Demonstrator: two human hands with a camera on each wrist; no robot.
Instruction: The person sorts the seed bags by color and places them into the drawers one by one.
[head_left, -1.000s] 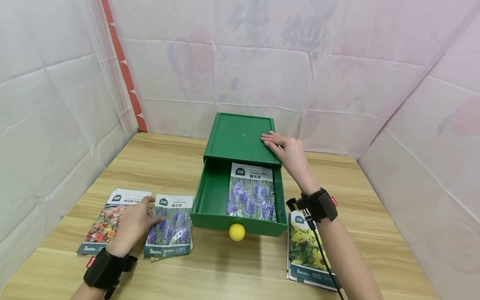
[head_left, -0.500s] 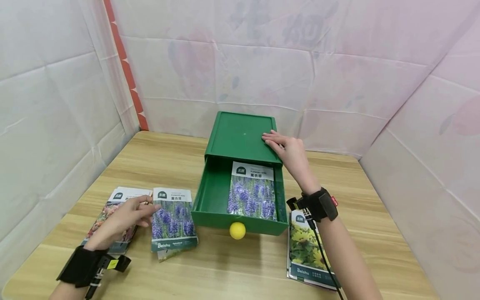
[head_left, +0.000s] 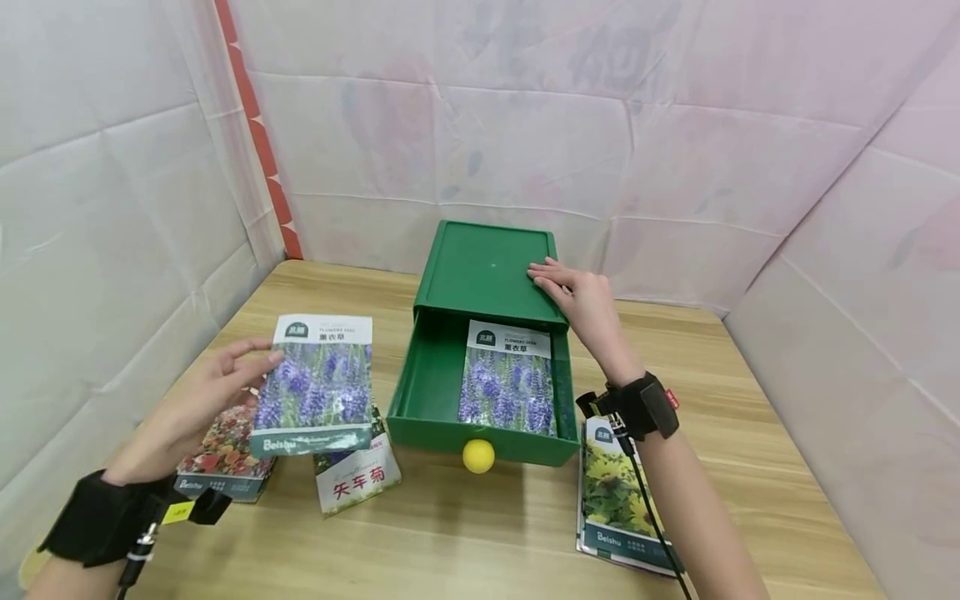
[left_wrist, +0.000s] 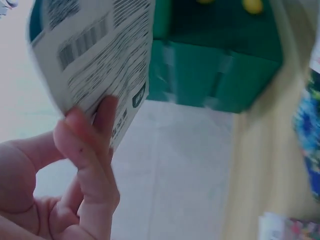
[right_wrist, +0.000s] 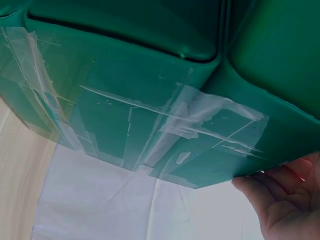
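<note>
A: While the left hand point(head_left: 197, 398) hangs above the worktop point(head_left: 480, 533) at eight o'clock, what does it hold?

B: A lavender seed packet point(head_left: 317, 385), pinched at its left edge between thumb and fingers, lifted clear of the packets lying beneath it.

A: And nearer the middle?

B: A green drawer box point(head_left: 486, 275) at twelve o'clock, its drawer point(head_left: 427, 392) pulled out, another lavender packet point(head_left: 510, 388) lying inside, a yellow knob point(head_left: 477, 456) in front.

A: The right hand point(head_left: 581, 302)?

B: It rests flat, fingers straight, on the box's top at one o'clock, gripping nothing.
</note>
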